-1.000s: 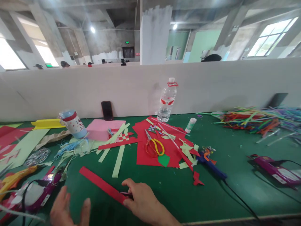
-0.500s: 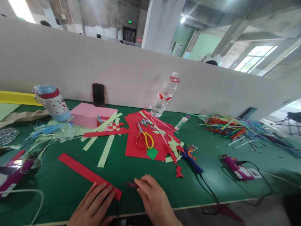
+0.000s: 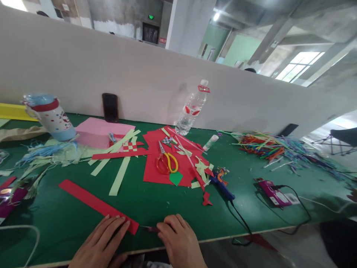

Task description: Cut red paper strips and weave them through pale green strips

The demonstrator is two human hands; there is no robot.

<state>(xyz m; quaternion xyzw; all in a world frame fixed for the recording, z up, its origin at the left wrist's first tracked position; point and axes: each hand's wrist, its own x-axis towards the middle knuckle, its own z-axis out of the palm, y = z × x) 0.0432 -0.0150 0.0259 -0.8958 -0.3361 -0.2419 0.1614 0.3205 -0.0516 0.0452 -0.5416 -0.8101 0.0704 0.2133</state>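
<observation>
A long red paper strip (image 3: 92, 203) lies slantwise on the green table. My left hand (image 3: 102, 240) rests flat on its near right end, fingers stretched out and pressing it down. Just right of that end, my right hand (image 3: 178, 238) is closed around a small craft knife (image 3: 151, 229) with a dark reddish handle. Its thin blade points left toward the strip, a small gap away; most of the handle is hidden in the fingers.
Beyond my hands lie scissors (image 3: 167, 163) on red paper (image 3: 153, 173), pale green strips (image 3: 119, 176) and a blue glue gun (image 3: 223, 188). A water bottle (image 3: 191, 111), glue stick (image 3: 211, 142), tumbler (image 3: 52, 119) and phone (image 3: 110, 108) stand behind. A purple device (image 3: 275, 193) with cables is right.
The view has shifted slightly, moving the whole table leftward. My right hand has turned the craft knife so its blade now shows clearly beside the strip's end. My left hand stays on the strip.
</observation>
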